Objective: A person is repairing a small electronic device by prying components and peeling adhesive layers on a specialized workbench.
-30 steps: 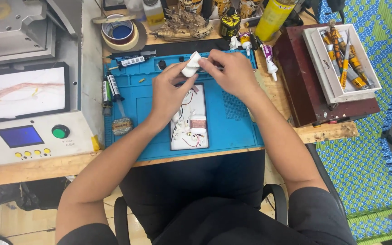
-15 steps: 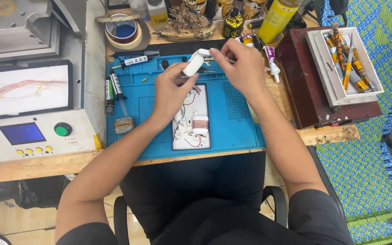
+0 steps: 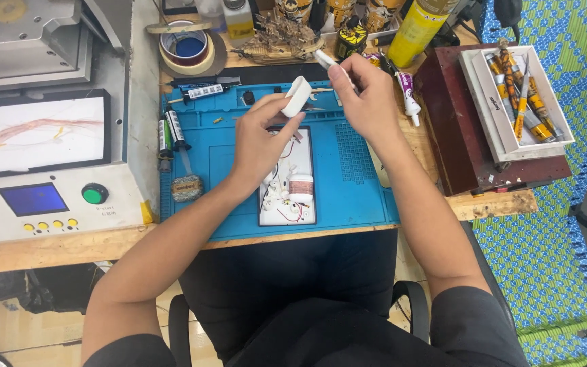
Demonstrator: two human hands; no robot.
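The person sits at a wooden workbench (image 3: 49, 248) with one blue mat (image 3: 348, 197) on it. The left hand (image 3: 261, 139) is up over the middle of the mat, and its thumb and fingers pinch one small white case (image 3: 298, 96). The right hand (image 3: 368, 95) is over the far edge of the mat. Its fingers are curled and pinch one thin white stick (image 3: 327, 61) that points up and away. The two hands are close but do not touch.

Under the left hand, near the front edge of the mat, lies one white tray (image 3: 292, 187) with small parts and red wires in it. One grey stone (image 3: 187, 188) sits by the left edge of the mat. One grey machine (image 3: 49, 190) with one green button (image 3: 94, 194) fills the left end of the bench. At the right end, one white box (image 3: 504, 102) of orange and black tubes rests on one dark red box (image 3: 456, 129). One roll of tape (image 3: 186, 51) sits at the far edge
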